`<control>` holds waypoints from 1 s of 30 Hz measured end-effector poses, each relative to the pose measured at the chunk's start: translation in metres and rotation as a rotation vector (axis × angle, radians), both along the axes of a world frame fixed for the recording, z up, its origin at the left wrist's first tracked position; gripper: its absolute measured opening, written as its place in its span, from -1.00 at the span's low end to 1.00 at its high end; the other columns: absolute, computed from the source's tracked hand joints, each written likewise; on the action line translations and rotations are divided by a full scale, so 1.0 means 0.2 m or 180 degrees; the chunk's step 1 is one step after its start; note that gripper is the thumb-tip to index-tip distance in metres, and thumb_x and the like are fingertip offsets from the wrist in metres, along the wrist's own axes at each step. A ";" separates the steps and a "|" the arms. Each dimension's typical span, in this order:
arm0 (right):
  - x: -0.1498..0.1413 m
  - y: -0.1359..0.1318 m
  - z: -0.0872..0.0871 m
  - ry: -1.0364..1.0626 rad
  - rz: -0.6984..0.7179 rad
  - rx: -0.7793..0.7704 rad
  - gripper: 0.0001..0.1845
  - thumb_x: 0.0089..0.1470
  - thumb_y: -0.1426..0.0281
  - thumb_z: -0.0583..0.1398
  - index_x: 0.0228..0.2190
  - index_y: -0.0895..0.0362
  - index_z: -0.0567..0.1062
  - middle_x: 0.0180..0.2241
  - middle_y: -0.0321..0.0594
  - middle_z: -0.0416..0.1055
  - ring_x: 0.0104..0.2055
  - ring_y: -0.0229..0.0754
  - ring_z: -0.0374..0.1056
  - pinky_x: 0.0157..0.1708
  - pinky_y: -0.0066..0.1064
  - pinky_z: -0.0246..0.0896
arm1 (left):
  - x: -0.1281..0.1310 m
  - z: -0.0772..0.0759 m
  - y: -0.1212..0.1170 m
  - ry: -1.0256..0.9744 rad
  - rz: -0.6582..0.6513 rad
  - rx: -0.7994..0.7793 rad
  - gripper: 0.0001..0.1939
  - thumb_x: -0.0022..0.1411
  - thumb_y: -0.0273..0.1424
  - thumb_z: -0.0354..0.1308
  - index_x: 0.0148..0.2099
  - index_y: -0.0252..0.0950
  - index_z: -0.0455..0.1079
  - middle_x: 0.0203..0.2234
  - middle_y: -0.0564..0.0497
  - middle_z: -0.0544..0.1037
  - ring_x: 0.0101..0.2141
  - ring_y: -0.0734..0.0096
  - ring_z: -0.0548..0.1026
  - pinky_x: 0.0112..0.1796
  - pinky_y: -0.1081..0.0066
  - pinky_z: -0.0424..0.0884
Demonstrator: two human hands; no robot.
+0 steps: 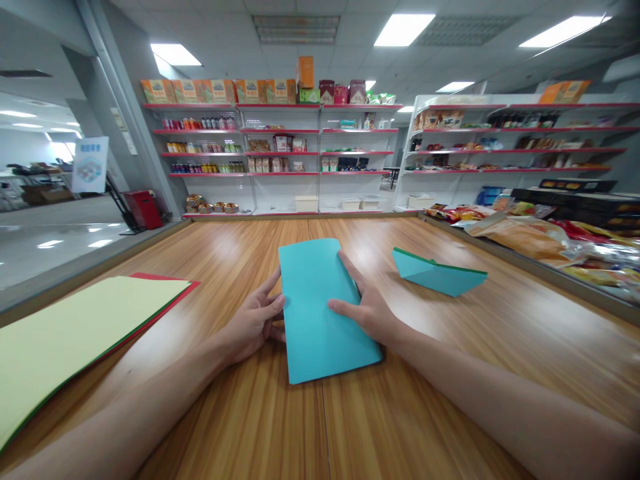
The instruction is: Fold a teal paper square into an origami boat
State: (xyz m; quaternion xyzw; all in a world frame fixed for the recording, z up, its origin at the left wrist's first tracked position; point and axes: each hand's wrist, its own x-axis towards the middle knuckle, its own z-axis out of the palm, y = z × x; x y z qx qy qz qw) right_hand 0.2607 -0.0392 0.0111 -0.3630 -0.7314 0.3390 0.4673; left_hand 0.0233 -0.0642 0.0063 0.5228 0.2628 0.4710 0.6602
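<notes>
Bare forearms (435, 363), my own, reach in from the lower corners over a smooth tabletop (240, 427) with streaky brown wood grain. Between my hands is blue paper (320, 313), a tall, matte rectangle that looks folded, its top edge gently curved. My left hand (257, 317) grips its left edge, thumb at the front and fingers curled behind and under. My right hand (367, 307) holds the opposite side, thumb flat on the face, forefinger stretched along the edge.

Beyond my right hand and to its right, apart from it, sits an angular folded piece (440, 273) of blue paper with a narrow green rim. Left of my left hand lies a paper stack (95, 320): broad, flat, pale yellow on top, with green and red showing beneath. Farther right of my right hand are glossy, crinkled packets (530, 240). Well ahead of both hands stand white shelves (285, 190) with red edges.
</notes>
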 end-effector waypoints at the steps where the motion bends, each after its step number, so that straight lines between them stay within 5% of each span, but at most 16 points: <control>1: 0.00 0.00 0.00 -0.0053 -0.0023 -0.0025 0.02 -0.05 0.21 0.31 0.28 -0.07 -0.14 0.25 -0.20 0.06 0.26 0.04 0.00 0.22 -0.03 -0.10 | 0.00 0.00 0.00 0.0065 0.0045 -0.0005 -0.19 0.26 -0.39 0.14 0.35 0.08 -0.28 -0.20 -0.08 0.47 -0.37 0.32 0.50 -0.51 0.34 0.53; 5: 0.00 0.02 -0.01 -0.0416 -0.0205 -0.0104 0.00 -0.07 0.22 0.31 0.28 -0.05 -0.09 0.21 -0.16 0.14 0.22 0.08 0.07 0.20 -0.01 -0.08 | 0.02 -0.02 0.02 0.0710 0.0591 0.0289 -0.32 0.18 -0.41 0.20 0.30 -0.10 0.06 -0.13 -0.10 0.45 -0.26 0.27 0.49 -0.38 0.35 0.51; 10: -0.01 0.03 -0.01 -0.1030 -0.0592 -0.0168 -0.06 -0.05 0.21 0.27 0.27 0.00 -0.03 0.10 -0.02 0.23 0.13 0.16 0.17 0.12 0.02 0.02 | -0.02 -0.04 0.06 0.1946 0.1506 0.1530 -0.55 0.05 -0.45 0.28 0.04 -0.28 0.44 0.03 -0.16 0.39 0.10 0.02 0.27 0.08 0.15 0.22; 17: -0.04 -0.03 0.02 -0.1821 -0.0989 -0.0115 -0.21 0.08 0.21 0.15 0.27 0.09 0.00 0.09 0.06 0.13 0.16 0.11 0.13 0.12 -0.07 0.03 | -0.03 -0.05 0.07 0.3112 0.0961 0.2295 -0.54 0.29 -0.36 0.01 0.22 -0.26 0.24 0.20 -0.09 0.25 0.19 0.18 0.18 0.19 0.16 0.06; 25: -0.03 -0.01 0.05 -0.1956 -0.0976 0.0023 -0.27 0.10 0.13 0.10 0.22 0.23 0.14 0.21 0.14 0.03 0.27 0.11 -0.03 0.19 -0.07 -0.05 | -0.03 -0.04 0.06 0.3183 0.1031 0.1916 -0.46 0.33 -0.22 -0.07 0.28 -0.31 0.12 0.22 -0.10 0.22 0.22 0.17 0.13 0.21 0.14 0.04; 30: -0.03 -0.03 0.08 -0.1978 -0.0808 0.0515 -0.33 0.09 0.28 0.13 0.20 0.20 0.19 0.29 0.08 -0.12 0.32 0.09 -0.16 0.24 -0.07 -0.12 | -0.02 -0.05 0.05 0.3362 0.0776 0.2031 -0.49 0.32 -0.25 -0.05 0.27 -0.28 0.13 0.12 -0.12 0.36 0.09 0.15 0.35 0.08 0.16 0.27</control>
